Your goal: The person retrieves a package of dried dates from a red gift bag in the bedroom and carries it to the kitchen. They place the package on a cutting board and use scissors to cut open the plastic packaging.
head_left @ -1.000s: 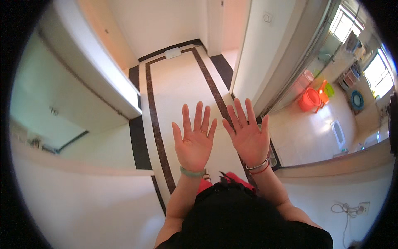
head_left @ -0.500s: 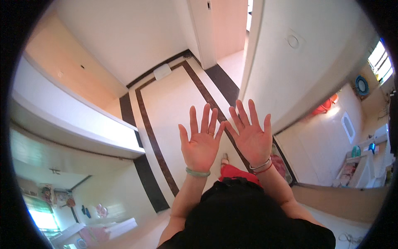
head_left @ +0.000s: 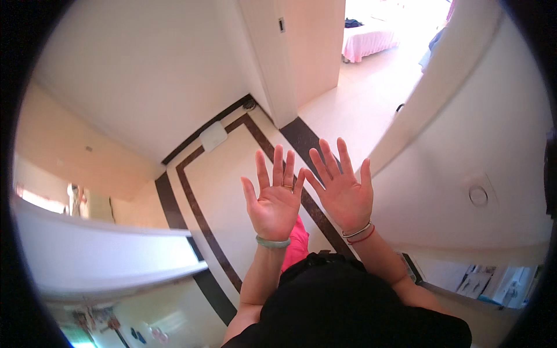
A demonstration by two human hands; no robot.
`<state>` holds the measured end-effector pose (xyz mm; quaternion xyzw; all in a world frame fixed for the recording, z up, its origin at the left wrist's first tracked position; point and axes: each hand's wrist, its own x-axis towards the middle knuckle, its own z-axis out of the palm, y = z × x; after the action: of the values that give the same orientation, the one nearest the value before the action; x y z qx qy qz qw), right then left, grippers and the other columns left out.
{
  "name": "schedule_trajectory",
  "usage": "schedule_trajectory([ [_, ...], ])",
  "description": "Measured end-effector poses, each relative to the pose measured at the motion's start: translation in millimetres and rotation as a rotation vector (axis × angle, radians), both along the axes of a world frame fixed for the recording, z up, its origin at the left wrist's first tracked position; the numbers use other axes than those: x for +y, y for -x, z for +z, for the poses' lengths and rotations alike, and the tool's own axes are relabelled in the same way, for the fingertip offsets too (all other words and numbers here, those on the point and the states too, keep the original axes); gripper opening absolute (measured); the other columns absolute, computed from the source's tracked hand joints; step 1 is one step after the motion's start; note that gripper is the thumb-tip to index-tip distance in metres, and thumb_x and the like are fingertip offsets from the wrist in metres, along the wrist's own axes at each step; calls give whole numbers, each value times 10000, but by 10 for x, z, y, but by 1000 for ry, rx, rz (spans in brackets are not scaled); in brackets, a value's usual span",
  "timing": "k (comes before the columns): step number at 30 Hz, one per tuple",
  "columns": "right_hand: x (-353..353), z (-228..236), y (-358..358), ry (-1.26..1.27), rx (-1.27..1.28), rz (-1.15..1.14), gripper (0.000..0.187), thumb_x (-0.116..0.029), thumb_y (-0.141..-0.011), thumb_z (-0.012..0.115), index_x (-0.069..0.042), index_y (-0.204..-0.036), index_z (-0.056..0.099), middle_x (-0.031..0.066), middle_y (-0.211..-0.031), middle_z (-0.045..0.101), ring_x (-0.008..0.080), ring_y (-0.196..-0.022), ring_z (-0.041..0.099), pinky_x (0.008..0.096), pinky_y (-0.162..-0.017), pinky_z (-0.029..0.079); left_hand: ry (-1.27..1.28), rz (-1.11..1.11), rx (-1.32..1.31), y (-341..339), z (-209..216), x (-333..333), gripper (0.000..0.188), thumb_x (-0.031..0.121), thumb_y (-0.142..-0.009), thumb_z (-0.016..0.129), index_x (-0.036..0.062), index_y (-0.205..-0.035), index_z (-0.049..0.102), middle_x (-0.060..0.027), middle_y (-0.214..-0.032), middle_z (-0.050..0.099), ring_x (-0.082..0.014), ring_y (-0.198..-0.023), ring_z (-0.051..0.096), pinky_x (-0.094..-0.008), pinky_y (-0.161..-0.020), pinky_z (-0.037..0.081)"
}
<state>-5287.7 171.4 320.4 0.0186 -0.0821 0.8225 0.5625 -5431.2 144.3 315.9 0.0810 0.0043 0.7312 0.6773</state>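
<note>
Both of my hands are raised in front of me, palms toward me and fingers spread. My left hand point(head_left: 272, 203) holds nothing; it wears a gold ring, and a pale green bangle point(head_left: 272, 242) circles its wrist. Beside it my right hand point(head_left: 346, 197) is empty too, with a silver bracelet and a red cord point(head_left: 362, 236) at the wrist. The little fingers meet or nearly meet at their tips; I cannot tell which. Below the hands appear my black top point(head_left: 342, 301) and a pink-red trouser leg point(head_left: 297, 243).
A cream floor point(head_left: 226, 185) with dark border strips runs ahead. A flat white square object point(head_left: 213, 136) lies by the far wall. Open doorways stand on both sides; through the far right one shows a bed with a pink cover point(head_left: 371, 42). White walls point(head_left: 447, 156) flank me.
I have moved forward along the passage, and the bed has come into view through the far doorway. Both hands keep the same spread pose.
</note>
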Motion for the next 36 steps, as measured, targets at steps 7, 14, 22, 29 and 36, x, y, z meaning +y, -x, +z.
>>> schedule_trajectory([
  [7,1943,226,315,30,19,-250,621,-579,-1001,301,-218,-1506,311,59,-1570,283,258,-1450,244,488,-1176,203,-18,-214,25,400,292,2323,562,568,-1002,318,287,-1487,361,-64,-1564,305,-243,-1443,265,-459,-1164,226],
  [14,3453,429,34,8,3,-586,650,-593,-1000,272,-205,-1521,282,61,-1580,263,252,-1459,223,483,-1175,189,24,-514,8,32,465,4140,556,563,-997,339,318,-1496,332,-55,-1588,254,-243,-1475,195,-501,-1193,124],
  [22,5005,310,-857,-9,52,-751,654,-580,-1002,293,-190,-1526,271,75,-1589,241,261,-1471,191,484,-1182,154,-1,-661,5,-865,366,5944,557,562,-999,325,314,-1498,331,-53,-1594,239,-241,-1481,174,-502,-1195,91],
  [29,6496,464,-1575,-22,53,-741,648,-574,-1000,315,-186,-1520,286,78,-1585,251,268,-1470,194,487,-1180,159,-8,-675,15,-1601,533,7483,556,560,-998,329,311,-1495,340,-58,-1594,239,-245,-1482,169,-509,-1195,71],
  [36,7915,382,-2625,0,58,-713,654,-577,-1000,310,-180,-1519,286,82,-1584,250,275,-1468,199,494,-1180,169,-1,-700,-27,-2733,390,8872,545,551,-1003,321,318,-1496,336,-55,-1598,227,-246,-1482,167,-517,-1192,69],
])
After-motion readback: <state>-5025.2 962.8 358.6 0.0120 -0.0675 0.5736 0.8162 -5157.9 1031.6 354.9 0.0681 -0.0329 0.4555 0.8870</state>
